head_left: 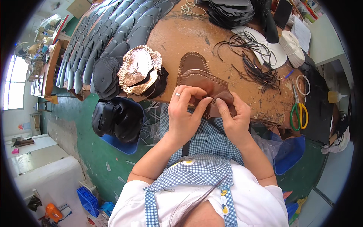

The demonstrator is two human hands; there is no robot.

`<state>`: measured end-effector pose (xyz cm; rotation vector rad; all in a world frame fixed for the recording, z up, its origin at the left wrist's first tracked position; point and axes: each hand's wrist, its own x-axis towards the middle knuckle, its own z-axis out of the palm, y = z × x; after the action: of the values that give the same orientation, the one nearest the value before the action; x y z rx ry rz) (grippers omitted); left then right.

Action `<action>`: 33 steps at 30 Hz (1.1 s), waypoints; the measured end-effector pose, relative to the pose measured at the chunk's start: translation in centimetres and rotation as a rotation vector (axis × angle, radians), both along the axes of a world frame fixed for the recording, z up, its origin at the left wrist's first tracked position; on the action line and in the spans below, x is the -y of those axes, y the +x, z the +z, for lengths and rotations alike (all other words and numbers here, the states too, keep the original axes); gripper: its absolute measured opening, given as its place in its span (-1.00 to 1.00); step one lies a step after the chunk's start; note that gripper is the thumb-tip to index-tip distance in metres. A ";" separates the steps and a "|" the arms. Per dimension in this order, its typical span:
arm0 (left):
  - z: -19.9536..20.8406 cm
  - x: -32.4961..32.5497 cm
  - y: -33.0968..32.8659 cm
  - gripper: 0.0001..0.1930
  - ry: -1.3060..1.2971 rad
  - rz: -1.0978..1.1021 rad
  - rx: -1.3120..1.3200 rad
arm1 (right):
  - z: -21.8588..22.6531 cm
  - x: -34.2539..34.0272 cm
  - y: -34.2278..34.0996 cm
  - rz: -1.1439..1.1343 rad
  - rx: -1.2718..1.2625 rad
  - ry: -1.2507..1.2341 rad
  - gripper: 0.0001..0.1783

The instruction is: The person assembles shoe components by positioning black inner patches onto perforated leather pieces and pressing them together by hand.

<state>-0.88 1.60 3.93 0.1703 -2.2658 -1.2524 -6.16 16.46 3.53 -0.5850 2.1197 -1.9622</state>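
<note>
A brown leather shoe upper [206, 81] with small holes punched along its edge is at the table's front edge. My left hand [186, 109] pinches its near edge between thumb and fingers. Close beside it, my right hand [235, 115] has its thumb pressed on the same edge, and the two thumbs almost meet. Whatever thin thing may lie between the fingertips is too small to make out. Under the upper, a brown sole-shaped piece [192, 62] with holes around its rim points away from me.
Left of my hands are shiny copper-coloured pieces [140, 66] and black pieces [106, 77]. Rows of dark sole shapes [121, 28] cover the far left. Thin black strips [261, 72], a white cord bundle [292, 47] and green-and-yellow scissors [298, 111] lie right. A blue bin [123, 143] stands below.
</note>
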 end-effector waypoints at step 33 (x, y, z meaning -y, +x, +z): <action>0.0 1.1 1.2 -0.85 0.358 -0.125 0.333 | -0.2 -0.4 -0.6 -0.017 0.249 -0.236 -0.81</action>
<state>0.30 0.53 3.96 0.3987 -2.3302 -1.8067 -6.77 16.83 3.35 -0.3375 1.7675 -2.1827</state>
